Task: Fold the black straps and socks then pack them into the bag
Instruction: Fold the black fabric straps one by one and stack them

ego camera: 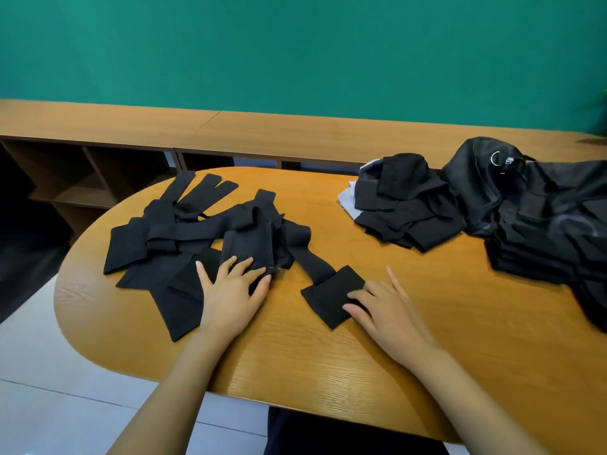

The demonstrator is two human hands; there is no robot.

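Oval wooden table (328,362), viewed from above. A green wall (295,50) is seen behind it, with a low wooden shelf unit (98,178) past the far edge.

Black straps (184,238) are heaped loosely over the table's left half. They are flat, matte, wide bands, crossed and overlapped, with several ends fanned toward the far left. No markings can be made out.

The left hand (233,290) is laid flat on the near edge of the heap. Its fingers are spread and straight, and nothing is gripped.

One strap (312,261) is drawn out of the heap toward the near right. Its near end is doubled over into a squarish folded pad (328,297), laid flat on the wood between the two hands.

The right hand (391,307) is rested open at the pad's right edge. Two straight fingers are pressed on the cloth and the index finger is stretched over bare table beside it. The thumb is not seen.

A stack of folded black pieces (407,208) is set right of centre, far side, with a pale cloth (348,195) showing under its left edge. Whether these are straps or socks cannot be told.

The black bag (486,182) is slumped against the stack's right side, a metal ring (496,158) near its top. More folded black layers (538,254) are seen at its near side; whether in or on the bag cannot be told
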